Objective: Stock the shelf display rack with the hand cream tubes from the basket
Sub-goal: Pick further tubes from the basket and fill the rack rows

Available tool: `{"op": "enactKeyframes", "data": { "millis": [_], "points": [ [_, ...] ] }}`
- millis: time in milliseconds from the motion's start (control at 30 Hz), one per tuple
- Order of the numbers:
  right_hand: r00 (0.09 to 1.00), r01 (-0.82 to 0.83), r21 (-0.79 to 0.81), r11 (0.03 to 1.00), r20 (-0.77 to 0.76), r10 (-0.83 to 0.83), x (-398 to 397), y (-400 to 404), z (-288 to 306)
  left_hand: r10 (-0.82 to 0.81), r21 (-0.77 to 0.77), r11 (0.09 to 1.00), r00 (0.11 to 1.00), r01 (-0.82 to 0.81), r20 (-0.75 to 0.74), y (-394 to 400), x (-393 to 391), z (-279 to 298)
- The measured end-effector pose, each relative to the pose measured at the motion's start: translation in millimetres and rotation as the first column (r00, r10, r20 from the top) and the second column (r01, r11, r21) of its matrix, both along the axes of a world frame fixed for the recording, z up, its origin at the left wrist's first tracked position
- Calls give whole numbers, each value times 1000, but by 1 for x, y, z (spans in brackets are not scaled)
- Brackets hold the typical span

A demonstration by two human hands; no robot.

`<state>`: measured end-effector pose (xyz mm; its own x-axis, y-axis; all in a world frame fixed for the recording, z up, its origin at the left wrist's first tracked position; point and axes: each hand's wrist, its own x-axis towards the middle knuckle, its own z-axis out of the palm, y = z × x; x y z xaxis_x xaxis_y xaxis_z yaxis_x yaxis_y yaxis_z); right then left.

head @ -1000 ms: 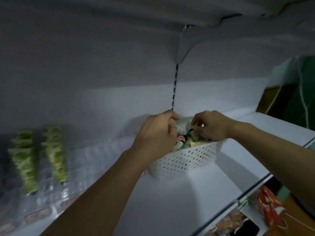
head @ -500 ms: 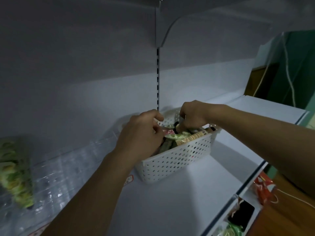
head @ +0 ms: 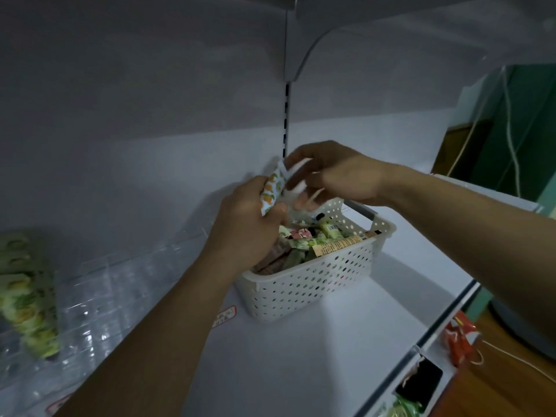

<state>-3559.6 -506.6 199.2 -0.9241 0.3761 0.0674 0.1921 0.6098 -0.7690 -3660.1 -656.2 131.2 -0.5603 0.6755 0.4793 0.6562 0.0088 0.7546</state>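
White shelf point(head: 301, 356) under an upper shelf, slotted upright strip point(head: 286, 115) on the back wall. Perforated white basket point(head: 316, 284) on the shelf, full of mixed tubes point(head: 328, 233). Clear plastic rack point(head: 99, 296) just left of it, with green tubes point(head: 28, 293) stacked at its far left. Small red-edged label point(head: 225, 316) beside the basket's near corner. Left hand point(head: 243, 227) above the basket, closed around a tube point(head: 272, 191) with orange-and-green print. Right hand point(head: 337, 176) just beside, fingers curled on something white; blurred, grip unclear.
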Motion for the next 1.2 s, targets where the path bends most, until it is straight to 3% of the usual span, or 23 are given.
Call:
{"op": "enactKeyframes", "data": {
  "millis": [33,100,167,233,333,400,467,500,600,700,767,833,867,900,933,967,1000,1067,1133,1200],
  "points": [
    [994,67,209,976,67,-83,-2,6,-6,16,-1,1000,1000,-16,-12,0,-1,0],
    [950,17,554,832,251,-187,-6,15,-22,30,16,999,1000,-30,-5,0,-1,1],
    [876,-94,629,772,421,-236,-7,20,-40,40,46,998,999,-41,23,-1,1,3],
    [893,-64,640,766,379,-241,-7,21,-49,41,68,997,997,-45,66,-2,1,4],
    [974,107,589,801,101,-204,-7,20,-38,24,122,992,987,-44,161,-4,-1,7],
    [973,232,403,885,-114,-203,-8,16,-21,-1,153,988,978,-31,207,-6,-1,10],
    [936,220,35,975,-290,-200,-8,9,-8,14,152,987,981,-44,191,-5,0,11],
    [917,159,-147,976,-344,-201,-7,5,-4,22,161,985,979,-56,205,-6,0,10],
    [916,-66,-496,866,-374,-144,-9,-6,-3,-17,259,963,935,-81,356,-7,-4,11],
    [943,-233,-600,765,-333,26,-11,-12,-17,-157,342,939,829,-43,536,-7,-4,14],
    [948,-272,-548,791,-293,123,-12,-14,-25,-170,321,947,817,-19,551,-5,-1,13],
    [974,-161,-436,885,-217,70,-14,-12,-27,-86,293,953,865,-73,494,-3,1,11],
    [984,-57,-301,952,-176,4,-16,-9,-27,-47,293,949,871,-113,488,-3,1,10],
    [989,58,-66,996,-135,-66,-18,-2,-30,-30,297,945,866,-138,500,-3,0,10],
    [991,124,236,964,-81,-108,-21,6,-34,-39,306,941,849,-147,527,-3,-3,9],
    [992,102,488,867,9,-122,-24,12,-41,-67,315,939,824,-139,562,-2,-3,10],
    [984,33,640,768,112,-136,-26,16,-49,-105,323,939,794,-119,599,-2,-3,11],
    [965,-38,723,690,207,-164,-29,19,-63,-139,326,941,779,-88,612,-3,-2,13],
    [988,51,710,702,66,-139,-29,16,-62,-134,328,942,815,-72,564,-4,-3,14],
    [980,195,564,803,-145,-137,-29,11,-47,-114,328,943,859,-65,500,-5,-5,12]
  ]
}}
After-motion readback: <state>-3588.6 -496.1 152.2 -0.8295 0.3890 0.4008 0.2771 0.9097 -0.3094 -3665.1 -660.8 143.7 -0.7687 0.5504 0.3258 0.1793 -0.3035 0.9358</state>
